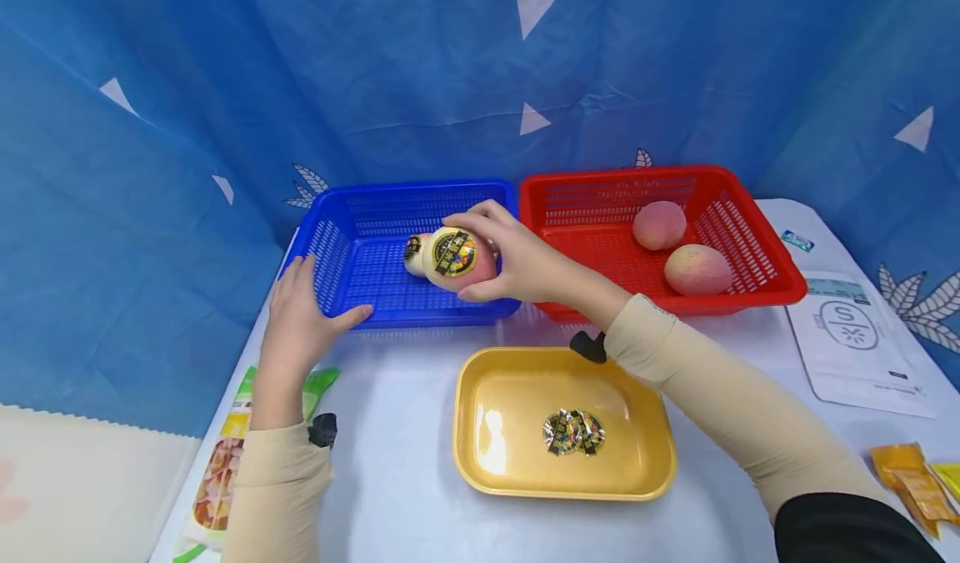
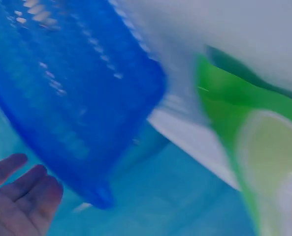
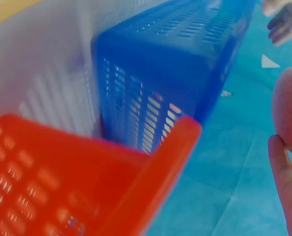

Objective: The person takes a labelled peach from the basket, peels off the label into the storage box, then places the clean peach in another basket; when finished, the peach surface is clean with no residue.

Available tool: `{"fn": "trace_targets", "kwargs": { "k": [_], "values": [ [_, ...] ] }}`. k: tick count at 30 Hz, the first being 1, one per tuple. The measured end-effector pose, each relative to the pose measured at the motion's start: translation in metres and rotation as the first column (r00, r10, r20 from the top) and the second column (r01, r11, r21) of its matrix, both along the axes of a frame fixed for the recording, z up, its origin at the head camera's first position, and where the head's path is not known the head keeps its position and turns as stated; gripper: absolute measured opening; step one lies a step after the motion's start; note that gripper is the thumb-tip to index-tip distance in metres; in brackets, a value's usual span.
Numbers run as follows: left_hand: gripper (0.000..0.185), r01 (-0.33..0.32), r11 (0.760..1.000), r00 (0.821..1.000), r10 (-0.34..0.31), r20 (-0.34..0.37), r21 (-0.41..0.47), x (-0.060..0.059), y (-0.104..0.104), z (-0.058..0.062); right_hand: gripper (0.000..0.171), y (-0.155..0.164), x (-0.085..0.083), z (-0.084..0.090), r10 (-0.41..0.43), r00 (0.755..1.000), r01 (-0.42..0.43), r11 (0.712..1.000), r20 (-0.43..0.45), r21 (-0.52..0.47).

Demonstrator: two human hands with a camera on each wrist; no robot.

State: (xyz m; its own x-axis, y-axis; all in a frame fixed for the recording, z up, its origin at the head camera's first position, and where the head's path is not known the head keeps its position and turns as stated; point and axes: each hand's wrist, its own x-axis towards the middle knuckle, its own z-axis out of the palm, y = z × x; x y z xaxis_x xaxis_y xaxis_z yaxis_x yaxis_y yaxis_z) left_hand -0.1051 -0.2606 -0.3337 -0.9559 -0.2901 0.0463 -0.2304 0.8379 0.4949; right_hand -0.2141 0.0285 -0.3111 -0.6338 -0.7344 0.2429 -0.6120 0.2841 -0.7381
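Observation:
My right hand (image 1: 517, 254) grips a pink and pale yellow peach (image 1: 480, 268) with a round black and gold sticker, held up over the blue basket (image 1: 412, 321). Behind it shows part of another stickered peach (image 1: 414, 256) in that basket. In the right wrist view the held peach (image 3: 289, 110) appears at the right edge. Beside the blue basket's left end is my left hand (image 1: 300, 321), its fingers spread and nothing in them. The left wrist view shows its fingers (image 2: 37, 194) below the basket's blurred side.
Two peaches without visible stickers lie in the red basket (image 1: 667, 303) to the right. A gold tray (image 1: 495, 488) in front holds round stickers (image 1: 573, 432). Green snack bag (image 1: 217, 471) lies left; a white pouch (image 1: 847, 338) and orange packets (image 1: 907, 475) lie right.

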Motion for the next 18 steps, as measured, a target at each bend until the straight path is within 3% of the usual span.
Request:
{"fn": "trace_targets", "kwargs": {
  "k": [2, 4, 6, 9, 13, 15, 18],
  "values": [
    [0.093, 0.019, 1.000, 0.995, -0.018, -0.097, 0.004, 0.000, 0.015, 0.007, 0.078, 0.009, 0.003, 0.002, -0.011, 1.000, 0.011, 1.000, -0.017, -0.007],
    [0.073, 0.059, 0.998, 0.976, -0.052, -0.211, 0.025, 0.001, 0.033, 0.013, 0.079, 0.015, 0.004, 0.003, -0.024, 0.999, 0.024, 1.000, -0.039, -0.006],
    [0.058, 0.125, 0.991, 0.946, -0.101, -0.306, 0.057, 0.002, 0.050, 0.018, 0.078, 0.020, 0.006, 0.004, -0.028, 0.998, 0.028, 1.000, -0.063, -0.007],
    [0.045, 0.267, 0.960, 0.886, -0.210, -0.414, 0.083, 0.003, 0.076, 0.026, 0.078, 0.027, 0.009, 0.003, -0.028, 0.995, 0.027, 1.000, -0.093, -0.003],
    [0.039, 0.414, 0.906, 0.821, -0.334, -0.462, 0.081, 0.003, 0.103, 0.031, 0.080, 0.034, 0.013, 0.000, -0.028, 0.992, 0.030, 0.999, -0.119, 0.015],
    [0.039, 0.449, 0.891, 0.805, -0.372, -0.463, 0.065, 0.003, 0.112, 0.031, 0.080, 0.037, 0.015, -0.002, -0.032, 0.991, 0.035, 0.999, -0.133, 0.024],
    [0.038, 0.465, 0.885, 0.793, -0.398, -0.462, 0.036, 0.002, 0.122, 0.029, 0.078, 0.041, 0.017, -0.004, -0.042, 0.986, 0.048, 0.998, -0.161, 0.036]
  ]
}}
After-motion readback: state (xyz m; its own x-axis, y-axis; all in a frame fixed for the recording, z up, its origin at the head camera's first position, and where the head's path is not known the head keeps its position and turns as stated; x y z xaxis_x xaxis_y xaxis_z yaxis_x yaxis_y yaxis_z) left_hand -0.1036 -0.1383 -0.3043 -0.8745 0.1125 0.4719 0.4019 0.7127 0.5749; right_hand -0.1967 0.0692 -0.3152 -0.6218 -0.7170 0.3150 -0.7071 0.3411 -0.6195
